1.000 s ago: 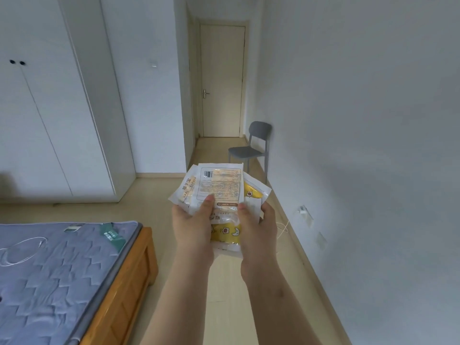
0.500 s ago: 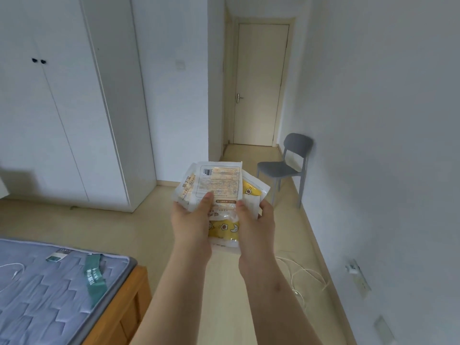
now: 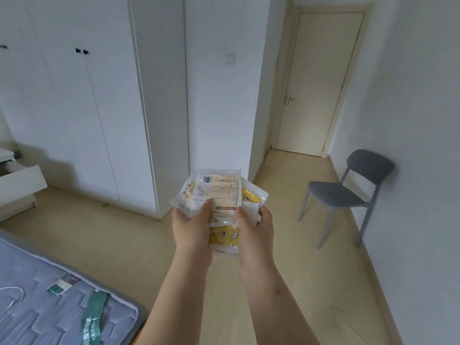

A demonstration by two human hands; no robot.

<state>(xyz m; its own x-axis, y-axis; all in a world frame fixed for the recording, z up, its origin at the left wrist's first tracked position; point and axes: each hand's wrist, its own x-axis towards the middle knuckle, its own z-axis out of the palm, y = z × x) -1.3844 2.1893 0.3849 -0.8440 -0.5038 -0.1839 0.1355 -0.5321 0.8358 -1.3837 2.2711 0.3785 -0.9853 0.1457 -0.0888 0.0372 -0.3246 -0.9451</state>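
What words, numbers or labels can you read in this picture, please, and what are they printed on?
Nothing can be quoted with confidence.
Top packet, held by left hand and right hand: barcode and dense print, too small.
Left packet: big characters along its edge, blurred.
Green strap on the mattress: white characters, blurred.
Tag: print too small.

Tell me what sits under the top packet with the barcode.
Beneath the top packet, more packets fan out: a side packet peeks out at left, yellow packets show at right and below. Left hand and right hand grip the stack; how many lie underneath is covered.
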